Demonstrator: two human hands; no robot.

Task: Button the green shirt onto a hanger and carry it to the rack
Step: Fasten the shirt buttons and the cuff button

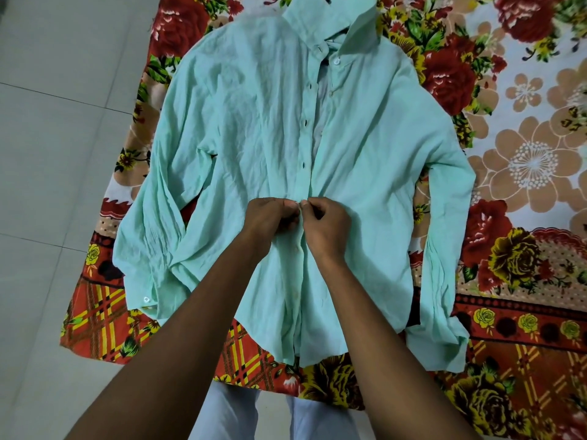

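1. The left hand [270, 217] has its fingers curled, with thumb and forefinger pinching the front edge of the crumpled pale green cotton shirt [254, 122] at the middle of its button strip.
2. The right hand [327, 223] is curled the same way, its fingertips meeting the left hand's and pinching the opposite edge of the strip; a small white button [298, 205] seems to sit between the fingertips, though it is too small to be sure.
3. The shirt lies face up and spread flat on a red, yellow and cream floral bedsheet [524, 154], collar away from the person, sleeves down both sides.
4. The upper buttonholes stand open, leaving a gap below the collar; a dark shape inside the collar is mostly hidden, and I cannot tell what it is.
5. Both bare forearms reach forward from the lower edge and converge at the shirt's middle.
6. Pale grey floor tiles [63, 122] lie to the left.
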